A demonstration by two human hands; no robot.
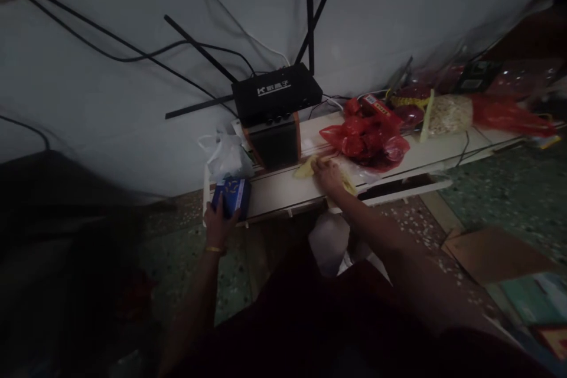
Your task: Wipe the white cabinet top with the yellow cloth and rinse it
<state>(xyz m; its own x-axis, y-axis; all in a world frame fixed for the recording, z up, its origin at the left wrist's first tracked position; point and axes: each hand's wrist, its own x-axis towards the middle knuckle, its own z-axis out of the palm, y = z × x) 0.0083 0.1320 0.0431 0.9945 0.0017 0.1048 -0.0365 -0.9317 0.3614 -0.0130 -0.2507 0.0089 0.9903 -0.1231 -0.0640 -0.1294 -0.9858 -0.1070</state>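
My left hand (220,221) grips a small blue box (233,196) at the left end of a low white shelf (283,189); a gold bangle sits on that wrist. On the middle of the shelf my right hand (326,172) presses down on a yellow cloth (310,166), fingers curled over it. Just to the right of this hand lies a crumpled red plastic bag (365,137).
A black router (275,93) with several antennas sits on a brown speaker box (274,143) by the white wall. A white plastic bag (228,156) stands behind the blue box. Bags, a clear packet (449,113) and cables crowd the shelf's right end. Cardboard (487,254) lies on the speckled floor.
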